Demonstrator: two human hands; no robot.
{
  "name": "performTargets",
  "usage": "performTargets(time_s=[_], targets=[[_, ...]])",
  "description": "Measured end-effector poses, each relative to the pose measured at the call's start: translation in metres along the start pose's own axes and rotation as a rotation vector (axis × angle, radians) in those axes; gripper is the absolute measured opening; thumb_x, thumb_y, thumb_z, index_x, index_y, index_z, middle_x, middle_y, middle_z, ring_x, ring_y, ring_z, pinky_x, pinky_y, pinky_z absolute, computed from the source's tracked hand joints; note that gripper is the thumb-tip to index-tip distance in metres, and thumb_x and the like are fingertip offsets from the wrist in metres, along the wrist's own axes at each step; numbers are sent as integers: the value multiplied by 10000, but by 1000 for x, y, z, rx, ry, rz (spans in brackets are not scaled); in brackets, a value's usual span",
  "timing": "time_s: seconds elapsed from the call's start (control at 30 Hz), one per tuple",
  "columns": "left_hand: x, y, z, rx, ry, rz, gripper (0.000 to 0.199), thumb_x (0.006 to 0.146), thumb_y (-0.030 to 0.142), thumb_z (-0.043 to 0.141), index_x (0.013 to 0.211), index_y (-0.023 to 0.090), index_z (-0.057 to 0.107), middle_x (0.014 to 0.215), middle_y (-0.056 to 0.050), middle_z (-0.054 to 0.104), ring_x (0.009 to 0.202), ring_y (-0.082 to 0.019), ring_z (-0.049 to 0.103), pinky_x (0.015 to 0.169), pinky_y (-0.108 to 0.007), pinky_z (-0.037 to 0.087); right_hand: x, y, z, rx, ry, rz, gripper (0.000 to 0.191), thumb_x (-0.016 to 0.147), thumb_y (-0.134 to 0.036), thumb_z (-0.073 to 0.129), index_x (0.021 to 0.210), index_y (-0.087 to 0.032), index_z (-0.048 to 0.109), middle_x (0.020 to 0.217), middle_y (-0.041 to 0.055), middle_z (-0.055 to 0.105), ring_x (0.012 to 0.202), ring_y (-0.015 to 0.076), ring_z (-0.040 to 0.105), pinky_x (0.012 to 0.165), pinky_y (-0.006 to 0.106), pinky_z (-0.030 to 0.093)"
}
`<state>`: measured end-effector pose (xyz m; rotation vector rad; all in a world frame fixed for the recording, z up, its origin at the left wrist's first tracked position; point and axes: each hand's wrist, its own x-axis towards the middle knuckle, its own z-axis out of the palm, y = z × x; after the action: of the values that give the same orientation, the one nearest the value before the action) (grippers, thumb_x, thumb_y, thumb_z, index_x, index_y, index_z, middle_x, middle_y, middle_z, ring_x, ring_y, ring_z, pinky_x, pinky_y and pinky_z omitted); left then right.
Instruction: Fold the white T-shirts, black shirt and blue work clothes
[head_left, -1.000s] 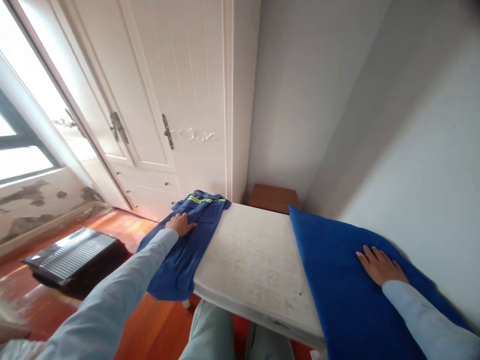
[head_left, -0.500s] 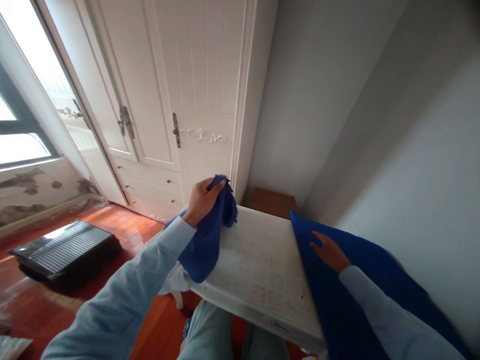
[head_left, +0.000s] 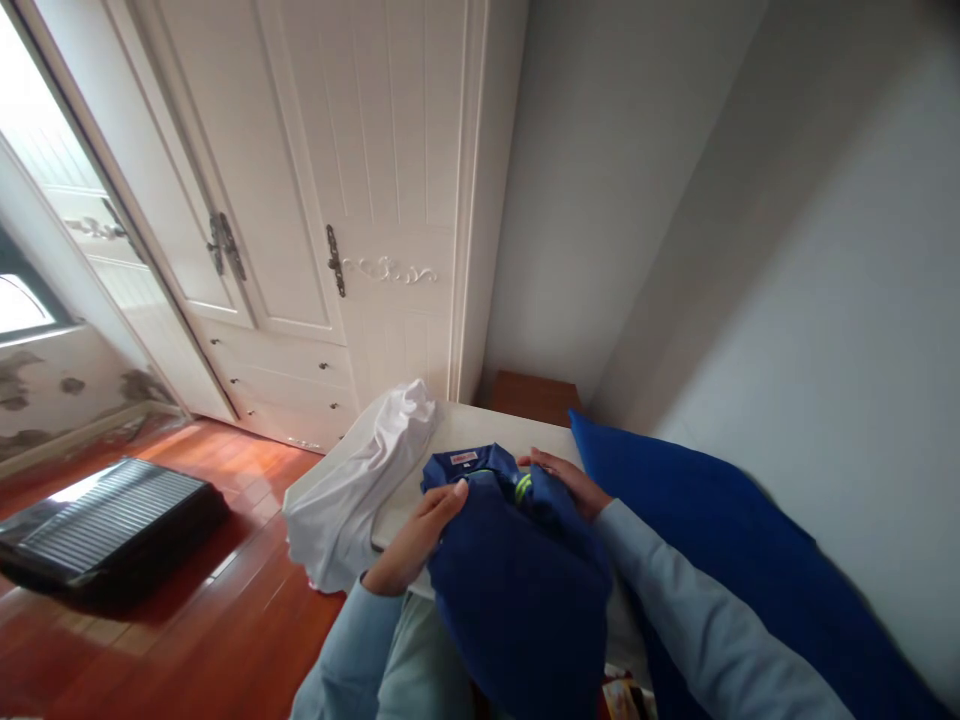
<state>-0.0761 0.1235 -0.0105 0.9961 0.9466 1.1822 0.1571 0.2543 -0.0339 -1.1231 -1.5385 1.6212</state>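
A dark blue work jacket [head_left: 517, 580] hangs between my hands over the near side of the white table, its body draping toward my lap. A small white and red label and bright green trim show by its collar. My left hand [head_left: 424, 530] pinches the jacket at the left of the collar, thumb on top. My right hand [head_left: 566, 478] grips the opposite side of the collar, its fingers partly hidden by the fabric. To the left, a crumpled white cloth garment [head_left: 364, 490] lies over the table's left edge and hangs down its side.
The white table [head_left: 469, 425] stands before me. A larger blue fabric piece [head_left: 712, 540] lies along its right side by the wall. A white wardrobe [head_left: 397, 190] rises behind, beside a brown wooden box [head_left: 536, 397]. On the red floor lies a black ribbed suitcase [head_left: 112, 520].
My left hand has come down and right from the table's far left. My right hand has left the blue fabric and taken the jacket's collar. The white garment is now uncovered.
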Motion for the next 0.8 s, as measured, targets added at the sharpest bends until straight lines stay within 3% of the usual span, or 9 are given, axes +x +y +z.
performTargets(time_s=[0.07, 0.13, 0.23, 0.33, 0.4, 0.5, 0.63, 0.8], targets=[[-2, -30, -1, -51, -88, -80, 619, 837, 745, 551, 844, 149, 720, 831, -79, 718, 778, -186, 664, 731, -286, 523, -14, -9, -10, 90, 29, 68, 545, 687, -608, 787, 988, -161, 708, 618, -41, 547, 525, 102, 486, 505, 223, 404], [-1, -56, -5, -2, -61, -110, 620, 823, 747, 553, 842, 147, 710, 861, -106, 731, 816, -222, 689, 759, -331, 547, -32, -21, -20, 134, 56, 95, 557, 626, -531, 864, 998, -147, 711, 564, -80, 446, 485, 65, 376, 460, 197, 296], [7, -87, -14, 249, 251, 10, 512, 752, 679, 645, 818, 171, 669, 775, -77, 697, 758, -244, 682, 693, -367, 566, -58, -36, -31, 123, 107, 74, 544, 632, -491, 877, 1014, -138, 716, 563, -78, 440, 499, 61, 369, 461, 193, 262], [12, -108, -23, 595, 517, 250, 392, 785, 542, 605, 936, 187, 677, 899, -100, 701, 885, -296, 682, 810, -464, 566, -77, -41, -39, 88, 184, 68, 549, 612, -497, 881, 995, -142, 712, 566, -71, 464, 507, 67, 391, 464, 193, 263], [13, -116, -27, 790, 606, 360, 409, 817, 476, 571, 1079, 178, 669, 1073, -143, 690, 1039, -330, 656, 939, -516, 521, -86, -42, -43, 40, 227, 81, 570, 599, -511, 879, 997, -143, 702, 560, -71, 473, 506, 68, 398, 466, 192, 266], [10, -123, -32, 991, 678, 397, 551, 844, 531, 555, 1214, 128, 620, 1190, -198, 653, 1145, -374, 612, 1007, -543, 478, -96, -44, -51, -76, 219, 97, 604, 637, -530, 854, 1070, -146, 680, 603, -56, 527, 540, 81, 443, 490, 199, 303], [4, -126, -37, 1180, 706, 350, 690, 844, 639, 555, 1261, 91, 606, 1211, -221, 654, 1171, -404, 592, 1011, -548, 465, -100, -35, -61, -359, 35, 132, 714, 630, -499, 867, 1205, -141, 640, 681, -48, 584, 600, 100, 511, 566, 219, 371], [-3, -115, -30, 1386, 511, 202, 364, 912, 479, 574, 1084, 212, 751, 1330, -155, 648, 1338, -412, 477, 1040, -553, 424, -91, 7, -67, -770, -236, 177, 877, 493, -354, 934, 1301, -186, 640, 668, -58, 620, 590, 140, 555, 583, 245, 408]])
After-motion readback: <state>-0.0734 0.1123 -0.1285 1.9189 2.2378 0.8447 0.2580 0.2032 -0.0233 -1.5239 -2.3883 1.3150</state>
